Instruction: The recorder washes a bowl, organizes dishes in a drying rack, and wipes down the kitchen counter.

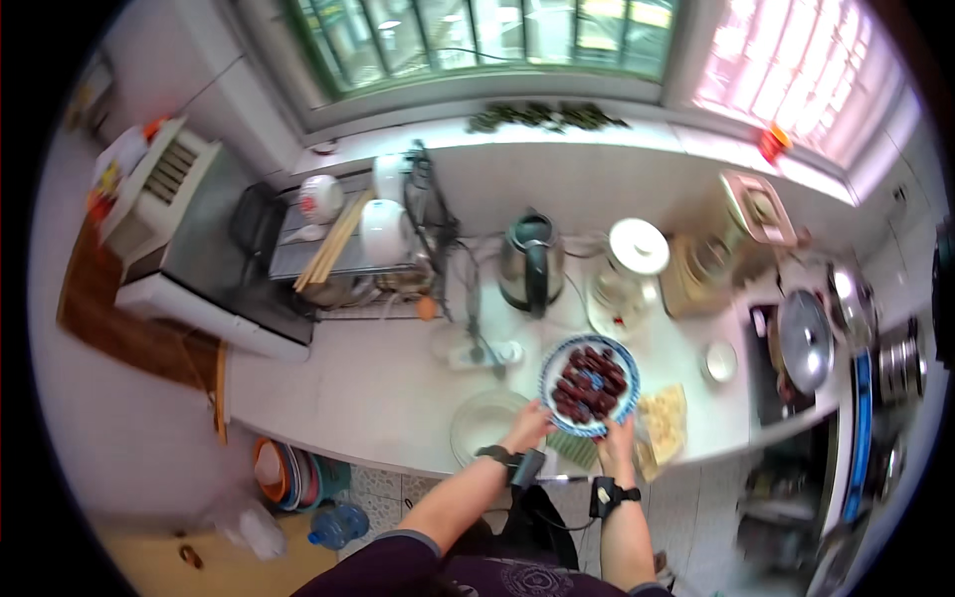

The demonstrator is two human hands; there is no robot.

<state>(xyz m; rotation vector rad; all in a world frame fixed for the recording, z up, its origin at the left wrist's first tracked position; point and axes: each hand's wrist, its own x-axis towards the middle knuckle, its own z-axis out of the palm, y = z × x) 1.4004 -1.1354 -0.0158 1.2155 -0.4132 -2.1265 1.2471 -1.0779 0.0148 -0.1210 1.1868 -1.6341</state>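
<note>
Both hands hold up a white plate with a blue patterned rim [633, 373] over the counter's front edge. Dark red oblong pieces, apparently dried dates [582, 388], lie heaped on the plate. My left hand [531, 427] grips the rim at its lower left. At the lower right, my right hand [618, 442] has hold of the rim, thumb toward the top side. Left of the plate stands a clear round bowl [470, 429], partly behind my left hand. A green ribbed item [571, 451] shows below the plate. Beside my right hand lies a bag of pale yellow pieces [664, 425].
An electric kettle [531, 261], a lidded glass jar [625, 276] and a power strip [485, 354] stand behind the plate. A dish rack [351, 246] with mugs and chopsticks is at left. To the right are a small white cup [720, 362] and a lidded pan [806, 342].
</note>
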